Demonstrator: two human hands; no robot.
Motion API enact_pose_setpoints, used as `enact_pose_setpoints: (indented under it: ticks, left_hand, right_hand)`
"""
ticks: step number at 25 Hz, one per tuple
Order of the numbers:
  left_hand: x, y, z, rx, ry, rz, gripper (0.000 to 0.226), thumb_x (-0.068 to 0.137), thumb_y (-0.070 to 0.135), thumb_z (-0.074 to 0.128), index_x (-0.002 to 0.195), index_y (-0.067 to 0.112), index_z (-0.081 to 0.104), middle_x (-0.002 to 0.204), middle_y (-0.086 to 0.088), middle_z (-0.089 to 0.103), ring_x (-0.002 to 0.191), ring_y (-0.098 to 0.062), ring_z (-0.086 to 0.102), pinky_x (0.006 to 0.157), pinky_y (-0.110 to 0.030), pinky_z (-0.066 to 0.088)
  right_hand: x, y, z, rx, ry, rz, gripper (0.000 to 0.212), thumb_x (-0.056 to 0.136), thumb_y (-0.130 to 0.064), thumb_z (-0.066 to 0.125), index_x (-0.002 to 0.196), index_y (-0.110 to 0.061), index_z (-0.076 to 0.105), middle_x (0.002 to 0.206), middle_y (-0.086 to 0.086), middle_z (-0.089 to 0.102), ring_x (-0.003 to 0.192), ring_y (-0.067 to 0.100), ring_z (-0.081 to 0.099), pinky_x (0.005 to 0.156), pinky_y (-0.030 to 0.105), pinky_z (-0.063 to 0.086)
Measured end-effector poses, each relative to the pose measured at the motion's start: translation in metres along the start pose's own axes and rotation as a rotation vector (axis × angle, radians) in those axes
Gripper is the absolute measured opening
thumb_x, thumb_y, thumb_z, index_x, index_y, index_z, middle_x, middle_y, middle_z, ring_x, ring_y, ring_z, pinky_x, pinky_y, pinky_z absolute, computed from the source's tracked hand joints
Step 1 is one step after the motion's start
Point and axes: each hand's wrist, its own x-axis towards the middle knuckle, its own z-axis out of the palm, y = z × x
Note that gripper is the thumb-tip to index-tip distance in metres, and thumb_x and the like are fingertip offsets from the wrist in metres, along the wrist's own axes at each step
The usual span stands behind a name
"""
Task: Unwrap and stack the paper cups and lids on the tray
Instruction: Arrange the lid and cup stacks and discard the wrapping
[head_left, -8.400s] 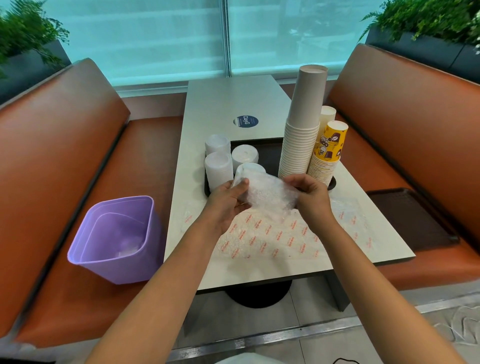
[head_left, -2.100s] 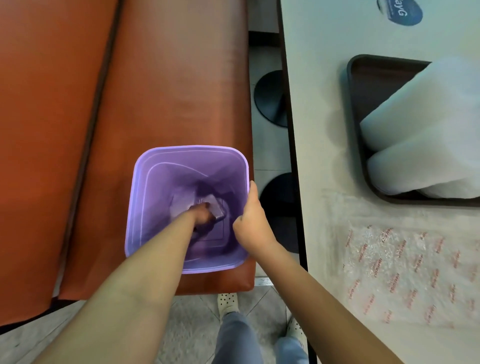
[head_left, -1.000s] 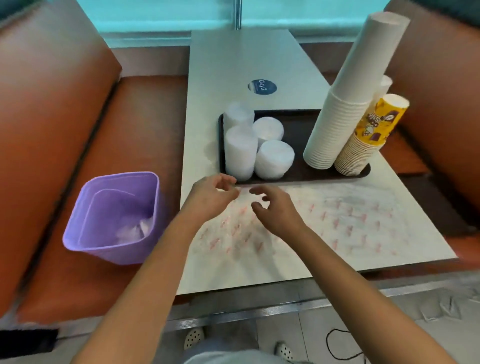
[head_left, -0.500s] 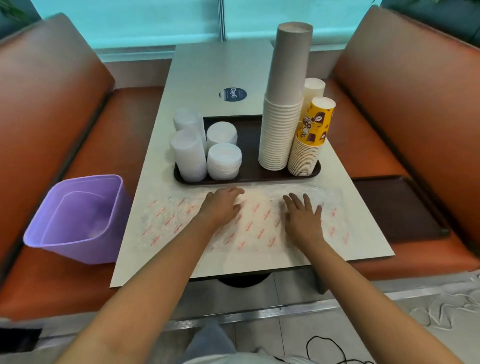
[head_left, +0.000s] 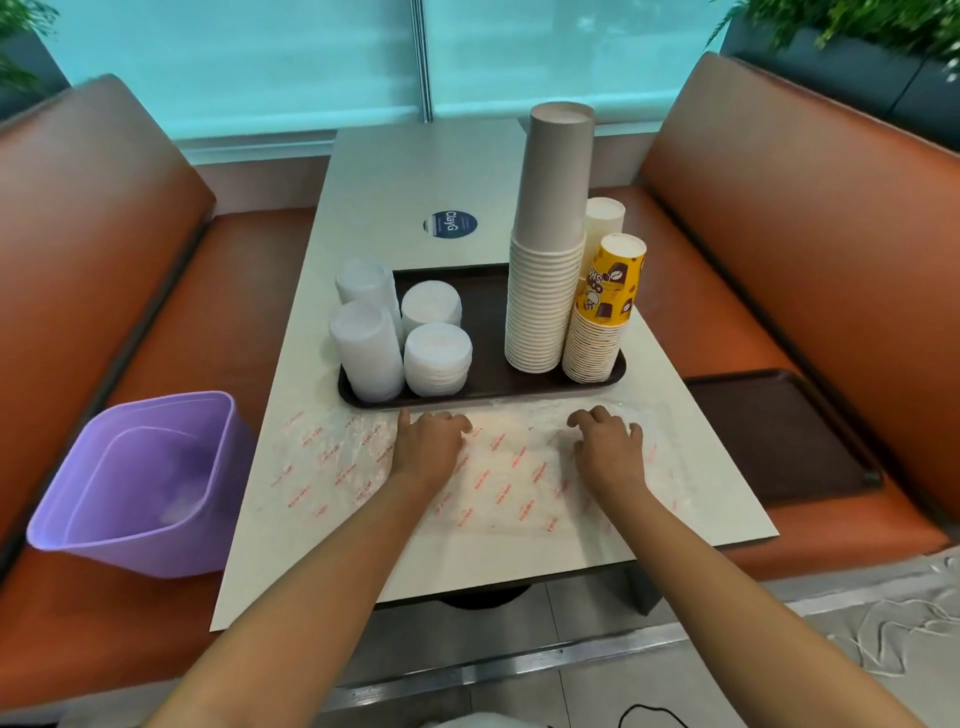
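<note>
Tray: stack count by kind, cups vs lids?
Cup stacks: 3: tall white stack, yellow printed stack, short white stack behind it.
Lid stacks: 4.
Total: 7 stacks on the tray.

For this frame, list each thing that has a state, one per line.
Tall cup stack: unwrapped, upright on tray.
Yellow cup stack: unwrapped, tilted.
Lid stacks: four, on tray.
Tray: loaded.
Plastic wrapper: flat on table.
Purple bin: open, on bench.
Left hand: on wrapper, fingers curled.
Right hand: likewise.
</note>
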Motion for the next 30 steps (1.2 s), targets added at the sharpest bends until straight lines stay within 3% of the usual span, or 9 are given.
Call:
enact_pose_setpoints:
  ticks: [3, 7, 9, 12, 17, 21, 23, 26, 30]
  left_hand:
    - [-0.003, -0.008, -0.002, -0.038, 0.05, 0.044, 0.027, 0.097, 0.016, 0.042, 0.118, 0.021, 0.059, 0.111, 0.002, 0.068, 0.109, -0.017, 0.057, 0.115, -0.032, 0.004]
    - [0.0, -0.014, -0.012, -0.09, 0.118, 0.195, 0.021, 0.089, 0.025, 0.059, 0.109, 0.021, 0.062, 0.115, 0.007, 0.063, 0.114, -0.014, 0.053, 0.114, -0.036, 0.01]
    - [0.003, -0.01, -0.027, -0.139, -0.002, 0.235, 0.031, 0.087, 0.034, 0.062, 0.116, 0.024, 0.058, 0.111, 0.01, 0.066, 0.108, -0.011, 0.057, 0.111, -0.033, 0.022]
    - [0.003, -0.005, -0.056, -0.345, -0.101, 0.216, 0.024, 0.091, 0.028, 0.059, 0.115, 0.024, 0.063, 0.107, 0.006, 0.068, 0.095, -0.013, 0.062, 0.092, -0.034, 0.047]
    - [-0.011, -0.008, -0.106, -0.724, 0.086, 0.153, 0.02, 0.093, 0.017, 0.057, 0.097, 0.032, 0.068, 0.088, 0.008, 0.065, 0.078, -0.009, 0.06, 0.067, -0.019, 0.049]
    - [-0.014, -0.012, -0.132, -0.901, 0.19, 0.165, 0.028, 0.093, 0.014, 0.056, 0.086, 0.04, 0.064, 0.077, 0.012, 0.065, 0.061, -0.003, 0.058, 0.064, -0.017, 0.05]
    - [-0.015, -0.014, -0.138, -0.927, 0.211, 0.165, 0.028, 0.093, 0.012, 0.057, 0.086, 0.039, 0.064, 0.077, 0.011, 0.065, 0.059, -0.001, 0.058, 0.067, -0.015, 0.049]
    - [-0.014, -0.017, -0.145, -0.957, 0.182, 0.18, 0.029, 0.089, 0.012, 0.062, 0.084, 0.04, 0.066, 0.083, 0.012, 0.068, 0.067, -0.006, 0.062, 0.075, -0.024, 0.053]
    - [-0.006, -0.002, -0.185, -1.071, 0.168, 0.239, 0.012, 0.09, 0.017, 0.06, 0.094, 0.028, 0.063, 0.084, 0.009, 0.067, 0.062, 0.002, 0.061, 0.067, -0.016, 0.048]
  right_hand:
    - [-0.003, 0.004, -0.005, -0.025, 0.032, -0.003, 0.032, 0.097, -0.012, 0.04, 0.119, -0.024, 0.058, 0.121, 0.0, 0.056, 0.111, 0.022, 0.049, 0.102, 0.041, 0.026]
    - [-0.003, -0.003, -0.023, -0.08, 0.155, -0.09, 0.027, 0.098, -0.017, 0.048, 0.12, -0.024, 0.062, 0.134, 0.002, 0.05, 0.127, 0.025, 0.038, 0.113, 0.048, 0.015]
    - [-0.004, -0.015, -0.036, -0.051, 0.251, -0.167, 0.023, 0.093, -0.013, 0.058, 0.112, -0.02, 0.068, 0.131, 0.007, 0.053, 0.128, 0.03, 0.039, 0.114, 0.056, 0.01]
    - [0.0, -0.029, -0.057, -0.01, 0.566, -0.317, 0.022, 0.076, -0.003, 0.075, 0.095, -0.014, 0.072, 0.113, 0.017, 0.063, 0.113, 0.039, 0.052, 0.105, 0.069, 0.023]
    - [0.001, -0.05, -0.091, 0.3, 0.998, -0.075, 0.059, 0.079, -0.035, 0.059, 0.134, -0.025, 0.04, 0.146, 0.013, 0.033, 0.136, 0.031, 0.025, 0.108, 0.056, 0.008]
    - [-0.007, -0.069, -0.115, 1.172, 0.747, 0.138, 0.092, 0.078, -0.035, 0.075, 0.149, -0.018, 0.018, 0.152, 0.006, 0.027, 0.135, 0.017, 0.033, 0.112, 0.036, 0.027]
    - [-0.008, -0.075, -0.12, 1.58, 0.4, 0.092, 0.06, 0.087, -0.02, 0.067, 0.139, -0.018, 0.037, 0.135, 0.004, 0.05, 0.117, 0.016, 0.055, 0.096, 0.031, 0.046]
    - [-0.004, -0.089, -0.126, 1.728, 0.181, 0.007, 0.012, 0.095, -0.013, 0.051, 0.104, -0.019, 0.058, 0.106, 0.002, 0.065, 0.095, 0.025, 0.067, 0.075, 0.037, 0.055]
    - [-0.002, -0.11, -0.151, 1.711, 0.165, -0.17, 0.015, 0.097, -0.005, 0.046, 0.092, -0.014, 0.057, 0.088, 0.0, 0.067, 0.071, 0.02, 0.069, 0.055, 0.032, 0.057]
